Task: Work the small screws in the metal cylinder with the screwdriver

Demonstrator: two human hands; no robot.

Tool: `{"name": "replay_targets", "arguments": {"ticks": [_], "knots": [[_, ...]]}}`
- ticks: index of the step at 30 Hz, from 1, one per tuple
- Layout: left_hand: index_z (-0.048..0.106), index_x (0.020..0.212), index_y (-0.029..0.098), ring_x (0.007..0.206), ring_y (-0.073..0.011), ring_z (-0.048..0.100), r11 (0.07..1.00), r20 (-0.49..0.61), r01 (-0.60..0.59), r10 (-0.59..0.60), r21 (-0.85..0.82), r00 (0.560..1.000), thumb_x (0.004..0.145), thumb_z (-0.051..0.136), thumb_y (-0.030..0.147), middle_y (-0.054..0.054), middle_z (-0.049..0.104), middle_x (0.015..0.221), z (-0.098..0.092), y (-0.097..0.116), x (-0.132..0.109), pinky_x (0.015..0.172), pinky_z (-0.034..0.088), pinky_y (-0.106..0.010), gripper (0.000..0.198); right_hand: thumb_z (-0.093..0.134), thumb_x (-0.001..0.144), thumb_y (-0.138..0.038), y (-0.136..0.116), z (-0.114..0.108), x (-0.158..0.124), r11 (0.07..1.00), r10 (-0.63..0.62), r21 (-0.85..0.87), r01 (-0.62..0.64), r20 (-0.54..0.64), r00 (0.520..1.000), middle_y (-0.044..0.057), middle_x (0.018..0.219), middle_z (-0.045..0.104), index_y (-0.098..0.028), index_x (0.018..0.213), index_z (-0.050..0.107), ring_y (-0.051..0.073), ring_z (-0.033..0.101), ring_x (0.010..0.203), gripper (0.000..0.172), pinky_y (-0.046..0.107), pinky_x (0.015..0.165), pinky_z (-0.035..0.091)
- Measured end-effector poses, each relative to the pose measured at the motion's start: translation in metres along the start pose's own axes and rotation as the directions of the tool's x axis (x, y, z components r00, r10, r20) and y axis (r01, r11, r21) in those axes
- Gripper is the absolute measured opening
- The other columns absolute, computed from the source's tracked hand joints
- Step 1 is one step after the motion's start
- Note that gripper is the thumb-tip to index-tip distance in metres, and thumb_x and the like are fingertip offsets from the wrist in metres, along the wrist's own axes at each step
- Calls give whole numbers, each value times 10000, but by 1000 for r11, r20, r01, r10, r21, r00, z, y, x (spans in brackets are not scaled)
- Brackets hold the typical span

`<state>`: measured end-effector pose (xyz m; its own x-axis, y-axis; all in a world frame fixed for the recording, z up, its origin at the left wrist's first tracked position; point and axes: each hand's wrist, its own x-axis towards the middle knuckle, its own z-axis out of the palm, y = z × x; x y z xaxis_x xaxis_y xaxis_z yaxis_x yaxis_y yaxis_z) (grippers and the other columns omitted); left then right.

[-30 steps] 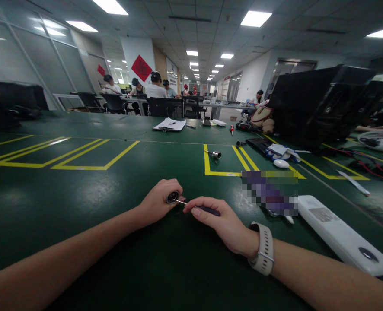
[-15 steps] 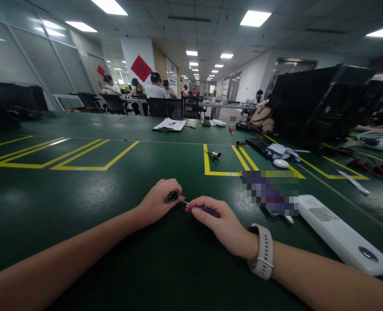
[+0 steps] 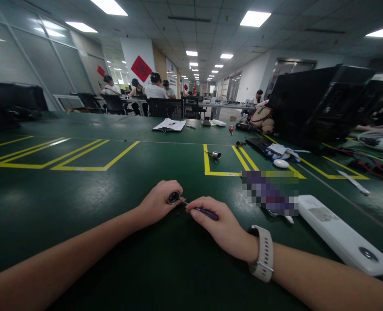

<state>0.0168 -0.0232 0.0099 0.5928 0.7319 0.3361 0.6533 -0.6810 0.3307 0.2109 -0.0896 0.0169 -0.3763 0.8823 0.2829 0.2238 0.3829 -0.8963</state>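
Note:
My left hand (image 3: 157,202) is closed around a round metal part (image 3: 173,197), whose dark ringed opening faces me. A screwdriver (image 3: 208,213) with a purple handle is gripped between the thumb and fingers of my right hand (image 3: 222,226). Its thin shaft points left and reaches the fingers of my left hand beside the metal part. Whether the tip touches the part is hidden. Both hands are low over the green table (image 3: 113,255). Beyond them, a similar metal piece (image 3: 215,155) lies inside a yellow tape outline.
To the right are a long white device (image 3: 343,233), a blurred-out purple item (image 3: 266,194), a white mouse-like object (image 3: 281,163) and gloves (image 3: 280,152). Farther back lie a clipboard (image 3: 169,125), a red screwdriver (image 3: 231,129) and a black computer case (image 3: 317,103). Several people sit behind.
The screwdriver's handle has turned or tilted slightly in my right hand. My left hand and the metal part have shifted a touch right. Everything on the table stays put.

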Motion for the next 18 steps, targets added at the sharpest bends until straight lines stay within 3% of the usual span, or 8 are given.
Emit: {"name": "replay_targets", "arguments": {"ticks": [10,18], "knots": [[439,650,174,632,-115,449,990,-56,-10,2,-137,998,795,519,261,27,456,682,-1,-1,-3,562,346,-235,187,559,821,-264,11,-1,3,916,110,380,-131,76,991,19,958,656,-222,946,667,161,568,931,171,320,854,409],[430,644,173,603,-97,429,978,-71,-22,7,-206,997,784,535,236,39,441,664,1,-4,-3,544,343,-219,186,548,827,-265,9,-2,1,914,112,383,-137,88,990,24,991,637,-223,964,656,162,554,939,180,328,851,413]]}}
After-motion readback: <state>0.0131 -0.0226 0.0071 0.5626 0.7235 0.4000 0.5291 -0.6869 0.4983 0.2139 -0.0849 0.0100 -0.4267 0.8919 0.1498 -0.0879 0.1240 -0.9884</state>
